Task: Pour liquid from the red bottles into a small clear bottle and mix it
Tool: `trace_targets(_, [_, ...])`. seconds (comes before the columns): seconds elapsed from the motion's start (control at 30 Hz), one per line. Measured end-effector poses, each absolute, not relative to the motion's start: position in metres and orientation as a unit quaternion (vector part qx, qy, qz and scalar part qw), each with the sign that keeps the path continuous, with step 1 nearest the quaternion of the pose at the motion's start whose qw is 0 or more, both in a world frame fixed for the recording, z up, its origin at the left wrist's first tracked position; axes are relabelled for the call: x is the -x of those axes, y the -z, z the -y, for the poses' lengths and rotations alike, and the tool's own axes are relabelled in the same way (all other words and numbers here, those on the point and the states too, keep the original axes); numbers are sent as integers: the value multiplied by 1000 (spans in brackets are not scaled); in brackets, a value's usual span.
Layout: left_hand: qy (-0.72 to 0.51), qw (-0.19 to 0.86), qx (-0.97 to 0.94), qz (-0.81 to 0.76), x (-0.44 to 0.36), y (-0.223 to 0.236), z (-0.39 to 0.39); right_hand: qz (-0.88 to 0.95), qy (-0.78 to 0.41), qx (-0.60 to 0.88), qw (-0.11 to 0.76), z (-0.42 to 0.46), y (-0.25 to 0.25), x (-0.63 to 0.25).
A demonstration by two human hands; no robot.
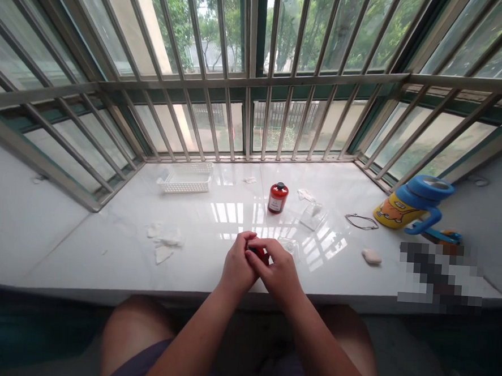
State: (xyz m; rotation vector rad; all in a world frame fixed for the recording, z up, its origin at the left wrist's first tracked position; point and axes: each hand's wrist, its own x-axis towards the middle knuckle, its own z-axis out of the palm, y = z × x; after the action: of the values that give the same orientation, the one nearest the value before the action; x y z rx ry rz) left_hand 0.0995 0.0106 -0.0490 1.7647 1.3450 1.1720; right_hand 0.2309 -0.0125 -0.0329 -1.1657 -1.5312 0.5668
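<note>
My left hand (238, 264) and my right hand (276, 269) meet over the near edge of the white marble sill (114, 259). Both are closed together around a small red and black object (259, 253); only a sliver of it shows between the fingers. Farther back stands a small red bottle with a black cap (277, 197). A clear plastic piece (290, 246) lies just beyond my right hand.
A white plastic basket (186, 178) sits at the back left. Crumpled white tissue scraps (162, 244) lie at the left. To the right are clear plastic wrapping (313, 215), a thin wire loop (362, 221), a white pebble-like lump (371, 256) and a yellow jug with blue lid (415, 205). Window bars close the back.
</note>
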Motion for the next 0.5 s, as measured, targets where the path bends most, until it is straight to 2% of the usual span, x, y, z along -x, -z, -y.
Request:
trace_targets(0.2, [-466, 356, -657, -474, -101, 49, -11, 690, -163, 449, 544, 22, 32, -236])
trace_targets(0.33, [-468, 363, -642, -486, -102, 49, -10, 689, -113, 488, 524, 30, 29, -238])
trace_targets(0.5, [-466, 362, -650, -479, -102, 48, -10, 658, -136, 517, 530, 39, 30, -230])
